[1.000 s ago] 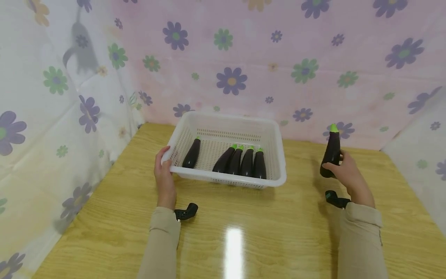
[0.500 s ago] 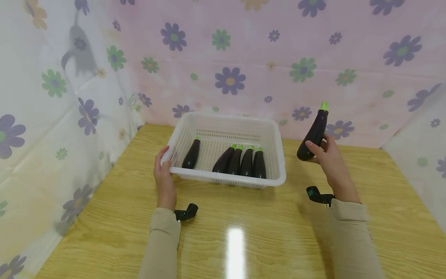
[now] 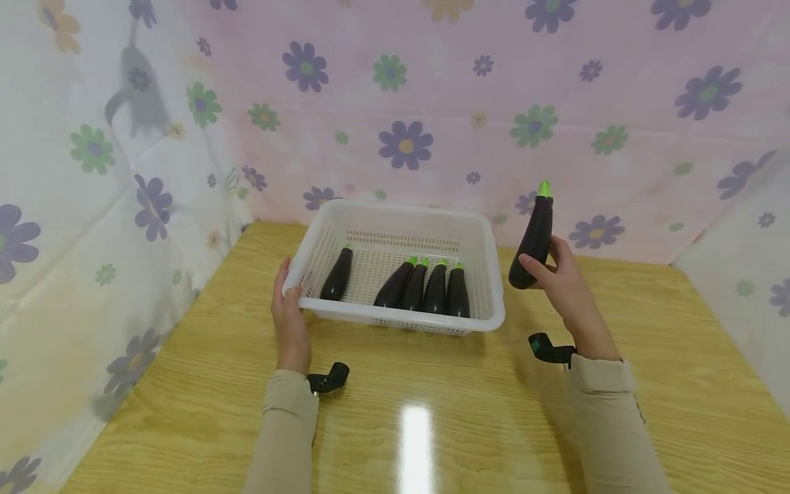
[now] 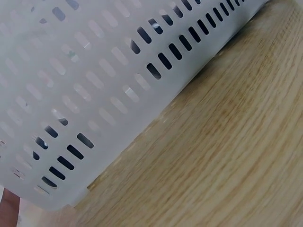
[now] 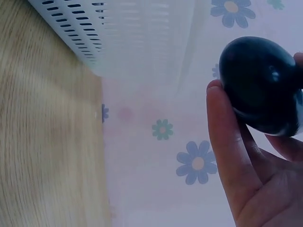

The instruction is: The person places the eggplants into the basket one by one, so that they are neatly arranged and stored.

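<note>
My right hand (image 3: pixel 568 288) grips a dark purple eggplant (image 3: pixel 534 237) with a green stem end, held up in the air right of the basket. In the right wrist view the rounded bottom of this eggplant (image 5: pixel 258 82) shows between thumb and fingers. With my left hand (image 3: pixel 290 322) I hold the left front corner of the white plastic basket (image 3: pixel 395 317) by its rim. Inside it, one eggplant (image 3: pixel 337 276) lies at the left, and several more eggplants (image 3: pixel 435 288) lie side by side toward the right. The left wrist view shows mostly the basket's slotted wall (image 4: pixel 109 90).
The basket stands on a wood-grain table (image 3: pixel 370 425). Flowered cloth (image 3: pixel 450 89) hangs behind the table and at both sides. A black wrist camera (image 3: pixel 330 379) is on the left wrist, and another black camera (image 3: pixel 549 348) on the right.
My right hand has carried the eggplant leftward and up, from the table's right part to nearer the basket. The left hand keeps its place on the rim.
</note>
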`<state>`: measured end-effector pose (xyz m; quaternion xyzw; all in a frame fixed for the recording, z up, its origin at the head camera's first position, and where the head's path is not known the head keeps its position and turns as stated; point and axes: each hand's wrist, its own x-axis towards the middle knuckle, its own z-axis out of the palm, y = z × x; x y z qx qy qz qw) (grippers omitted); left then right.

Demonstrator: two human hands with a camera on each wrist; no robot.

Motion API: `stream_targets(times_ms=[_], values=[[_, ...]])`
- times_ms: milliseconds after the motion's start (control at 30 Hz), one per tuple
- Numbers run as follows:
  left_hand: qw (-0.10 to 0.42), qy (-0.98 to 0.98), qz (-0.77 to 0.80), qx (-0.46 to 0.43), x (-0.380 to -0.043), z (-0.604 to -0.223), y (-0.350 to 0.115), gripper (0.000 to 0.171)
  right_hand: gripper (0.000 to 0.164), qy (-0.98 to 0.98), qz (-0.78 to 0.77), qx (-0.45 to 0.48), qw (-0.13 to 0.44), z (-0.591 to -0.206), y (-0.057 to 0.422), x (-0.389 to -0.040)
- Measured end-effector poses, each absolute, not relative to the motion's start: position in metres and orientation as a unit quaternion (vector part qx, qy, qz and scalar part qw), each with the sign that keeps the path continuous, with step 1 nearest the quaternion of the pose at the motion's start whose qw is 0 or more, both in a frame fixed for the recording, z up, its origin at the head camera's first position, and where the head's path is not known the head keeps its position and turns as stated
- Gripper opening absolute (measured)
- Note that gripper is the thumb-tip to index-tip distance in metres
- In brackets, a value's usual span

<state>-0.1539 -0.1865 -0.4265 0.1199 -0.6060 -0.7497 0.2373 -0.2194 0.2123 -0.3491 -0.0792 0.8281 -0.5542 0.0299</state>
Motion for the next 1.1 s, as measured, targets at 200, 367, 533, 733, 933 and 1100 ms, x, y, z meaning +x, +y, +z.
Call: stream_targets(times_ms=[200,367,533,733,933,1100], values=[[0.237,-0.602,-0.754,0.113,-0.153,-0.429,-0.187,0.051,0.08,0.842,-0.53,-0.089,0.045,-0.348,0.207,-0.214],[0.227,-0.604,-0.755,0.119,-0.151,-0.429,-0.187,0.05,0.08,0.843,-0.528,-0.091,0.048,-0.347,0.201,-0.21],[0.234,-0.599,-0.758,0.11,-0.153,-0.428,-0.187,0.048,0.074,0.826,-0.552,-0.113,0.023,-0.345,0.19,-0.21],[0.235,-0.59,-0.763,0.122,-0.153,-0.428,-0.185,0.046,0.067,0.792,-0.592,-0.148,0.032,-0.341,0.174,-0.202],[0.235,-0.589,-0.765,0.112,-0.155,-0.427,-0.185,0.046,0.058,0.805,-0.566,-0.173,0.039,-0.327,0.155,-0.189],[0.227,-0.588,-0.769,0.109,-0.152,-0.425,-0.184,0.047,0.058,0.818,-0.543,-0.189,0.019,-0.332,0.145,-0.188]])
